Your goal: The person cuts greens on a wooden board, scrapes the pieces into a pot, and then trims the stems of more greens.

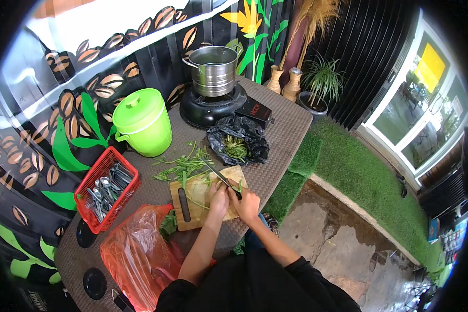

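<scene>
My right hand [247, 205] is wrapped round the handle of a knife [216, 171], its blade pointing away and to the left. Close beside it, my left hand [218, 199] is closed on green stems [196, 202] over the wooden cutting board [195, 220]. The board has a dark slot-like strip at its left side. Loose leafy greens [184, 165] lie on the far edge of the board and the table. Behind the board, a crumpled black plastic bag [218, 136] holds more green pieces. My fingers partly hide the knife handle and the stems.
A red basket of cutlery [135, 183] and a lidded green bucket [150, 127] stand at the left. An orange-red plastic bag [135, 255] lies nearest me. At the back, a steel pot [213, 80] sits on a black stove [200, 112]. The table's right edge [291, 161] borders the floor.
</scene>
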A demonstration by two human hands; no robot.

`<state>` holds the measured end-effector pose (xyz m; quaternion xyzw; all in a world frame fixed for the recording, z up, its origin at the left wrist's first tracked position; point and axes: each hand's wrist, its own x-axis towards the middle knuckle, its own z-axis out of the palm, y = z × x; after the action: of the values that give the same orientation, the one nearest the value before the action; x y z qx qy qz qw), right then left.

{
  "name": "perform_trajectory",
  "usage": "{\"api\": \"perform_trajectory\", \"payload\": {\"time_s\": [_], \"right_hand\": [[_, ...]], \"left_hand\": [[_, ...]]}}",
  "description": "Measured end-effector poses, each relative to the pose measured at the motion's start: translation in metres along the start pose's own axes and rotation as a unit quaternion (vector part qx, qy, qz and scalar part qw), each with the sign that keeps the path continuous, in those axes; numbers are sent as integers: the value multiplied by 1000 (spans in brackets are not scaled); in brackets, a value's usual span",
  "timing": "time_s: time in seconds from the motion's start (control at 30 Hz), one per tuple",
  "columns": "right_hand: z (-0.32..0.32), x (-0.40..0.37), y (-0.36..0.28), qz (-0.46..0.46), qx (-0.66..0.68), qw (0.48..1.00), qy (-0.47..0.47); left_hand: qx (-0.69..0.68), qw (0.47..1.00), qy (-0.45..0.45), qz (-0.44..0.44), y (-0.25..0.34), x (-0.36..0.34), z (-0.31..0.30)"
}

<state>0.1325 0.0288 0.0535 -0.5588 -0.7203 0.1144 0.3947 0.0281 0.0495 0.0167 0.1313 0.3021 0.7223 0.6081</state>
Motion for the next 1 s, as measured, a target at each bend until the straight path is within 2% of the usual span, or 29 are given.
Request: {"api": "perform_trajectory", "payload": {"time_s": [0.03, 0.1, 0.13, 0.17, 0.2, 0.23, 0.27, 0.3, 0.37, 0.43, 0.5, 0.53, 0.6, 0.77, 0.87, 0.93, 1.0], "right_hand": [[-1, 2, -1, -1, 0, 1000, 0], [-6, 8, -4, 65, 14, 998, -24], [2, 14, 5, 11, 51, 998, 21], [5, 17, 16, 9, 53, 998, 19], [-5, 29, 14, 182, 261, 936, -148], [-12, 37, 12, 338, 442, 775, -300], [-16, 40, 10, 352, 462, 738, -343], [-17, 43, 12, 351, 463, 738, -344], [-19, 47, 16, 388, 466, 689, -396], [-22, 45, 10, 383, 456, 704, -387], [-26, 39, 4, 339, 478, 755, -294], [-24, 35, 4, 340, 478, 755, -294], [-20, 28, 5, 228, 440, 825, -270], [-11, 25, 7, 236, 438, 836, -233], [-10, 27, 11, 230, 429, 843, -229], [-11, 28, 13, 212, 429, 849, -223], [-13, 30, 17, 201, 412, 860, -225]], "left_hand": [[-7, 1000, 22, 14, 3, -3, 3], [-2, 999, 25, 24, 13, -4, -2], [3, 999, 29, 33, 20, -5, -5], [3, 999, 31, 36, 26, -6, -8], [31, 998, 15, 51, 34, -10, -6], [60, 996, -2, 65, 39, -12, -7], [61, 996, -1, 66, 44, -13, -8], [80, 995, 10, 62, 49, -12, -9], [100, 993, 23, 59, 53, -12, -8], [101, 992, 57, 58, 58, -16, -2], [115, 990, 59, 60, 59, -16, -1], [129, 988, 61, 61, 58, -16, -2], [131, 988, 56, 57, 56, -14, -2], [122, 989, 57, 54, 49, -13, -2], [131, 990, 25, 37, 54, -19, 4], [177, 984, -35, 5, 56, -21, 7], [165, 986, -35, -6, 57, -23, 8]]}}
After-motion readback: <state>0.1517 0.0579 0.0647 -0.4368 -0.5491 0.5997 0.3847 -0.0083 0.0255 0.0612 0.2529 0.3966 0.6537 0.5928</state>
